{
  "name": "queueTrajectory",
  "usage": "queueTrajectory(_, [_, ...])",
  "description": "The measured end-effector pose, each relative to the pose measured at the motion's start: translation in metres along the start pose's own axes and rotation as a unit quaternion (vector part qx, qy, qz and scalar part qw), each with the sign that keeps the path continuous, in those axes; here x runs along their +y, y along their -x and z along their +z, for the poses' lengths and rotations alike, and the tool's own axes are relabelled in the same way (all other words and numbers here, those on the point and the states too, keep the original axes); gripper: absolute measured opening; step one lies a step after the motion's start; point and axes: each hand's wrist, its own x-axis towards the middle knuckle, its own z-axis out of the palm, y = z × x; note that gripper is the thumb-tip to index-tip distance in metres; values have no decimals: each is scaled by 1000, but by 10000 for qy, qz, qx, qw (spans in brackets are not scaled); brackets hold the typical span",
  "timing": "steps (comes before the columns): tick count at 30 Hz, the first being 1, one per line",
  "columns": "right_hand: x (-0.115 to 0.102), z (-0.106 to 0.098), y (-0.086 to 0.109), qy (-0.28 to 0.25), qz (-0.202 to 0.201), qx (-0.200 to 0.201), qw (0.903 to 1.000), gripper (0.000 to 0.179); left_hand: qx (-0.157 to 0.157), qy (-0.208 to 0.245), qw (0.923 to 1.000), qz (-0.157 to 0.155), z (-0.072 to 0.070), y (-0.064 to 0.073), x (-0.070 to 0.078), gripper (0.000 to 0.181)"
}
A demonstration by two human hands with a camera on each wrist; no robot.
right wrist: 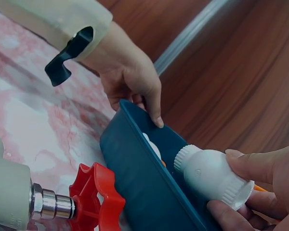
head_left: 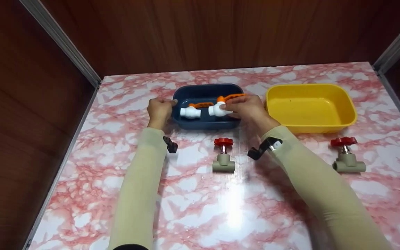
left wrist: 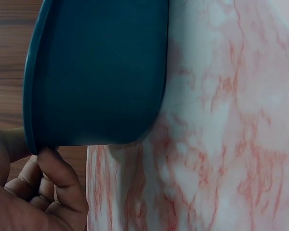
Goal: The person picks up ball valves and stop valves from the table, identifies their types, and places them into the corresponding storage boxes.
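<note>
My left hand (head_left: 159,111) pinches the left rim of a dark blue plastic basin (head_left: 207,125), thumb inside and fingers outside. In my right hand (head_left: 250,110) is a white ball valve (right wrist: 209,175) with an orange lever handle (head_left: 234,96), gripped by thumb and fingers over the basin's right part. A second white ball valve (head_left: 190,113), also with an orange handle (head_left: 201,105), lies inside the basin on the left. The left wrist view shows the basin's outer wall (left wrist: 101,77) with the thumb and curled fingers at its rim.
To the right stands a yellow basin (head_left: 311,129). In front of the basins, a grey-green gate valve with a red wheel (head_left: 223,163) sits at the middle, and a similar valve (head_left: 349,163) at the right. Wooden panels (head_left: 200,34) wall in the marbled table (head_left: 186,208).
</note>
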Motion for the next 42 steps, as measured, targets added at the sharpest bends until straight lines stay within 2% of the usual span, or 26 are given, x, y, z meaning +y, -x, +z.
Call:
queueTrajectory(2, [-1,2,-1,-33,-13,9,10000,44,7,67,10000,51,-3,15,9,22])
queueTrajectory(6, [-2,6,-3,-7,-47,27,10000,45,29,55,9999,140,-7,34,19,21])
queueTrajectory(12, [-3,12,-4,229,-144,75,9996,44,32,113,9998,159,-6,38,20,22])
queueTrajectory(15, [-3,13,-5,330,-96,137,9993,45,-35,222,9996,182,-6,31,16,20])
queueTrajectory(18, [-3,15,-6,442,-70,208,9988,44,-61,253,9995,153,-2,11,5,20])
queueTrajectory(22, [-1,17,-8,598,-134,297,9977,44,9,158,9998,131,10,-21,-17,28])
queueTrajectory(25, [0,18,-9,750,-221,376,9962,43,4,191,9997,177,11,-27,-21,30])
queueTrajectory(28, [-1,20,-10,933,-292,430,9943,42,20,218,9996,193,8,-22,-18,28])
queueTrajectory(29, [-1,20,-11,1011,-308,441,9934,41,-19,241,9996,159,4,-14,-12,27])
queueTrajectory(30, [-2,21,-11,1097,-319,444,9925,41,-17,205,9997,148,5,-15,-13,27])
queueTrajectory(35, [-4,22,-13,1553,-384,479,9860,39,-20,-36,9998,216,10,-29,-22,26])
queueTrajectory(36, [-4,22,-13,1626,-402,489,9847,39,30,-105,9996,269,14,-39,-29,26])
queueTrajectory(37, [-4,23,-13,1685,-428,501,9835,38,54,-139,9994,309,15,-41,-30,26])
queueTrajectory(38, [-4,23,-13,1727,-448,512,9826,38,49,-145,9994,320,15,-45,-33,26])
queueTrajectory(39, [-4,23,-14,1773,-461,524,9817,38,27,-97,9995,301,14,-39,-28,25])
queueTrajectory(40, [-4,23,-14,1801,-467,534,9811,38,18,-78,9995,316,14,-41,-29,24])
queueTrajectory(42, [-5,23,-15,1853,-483,548,9800,37,-50,0,9995,310,17,-52,-36,23])
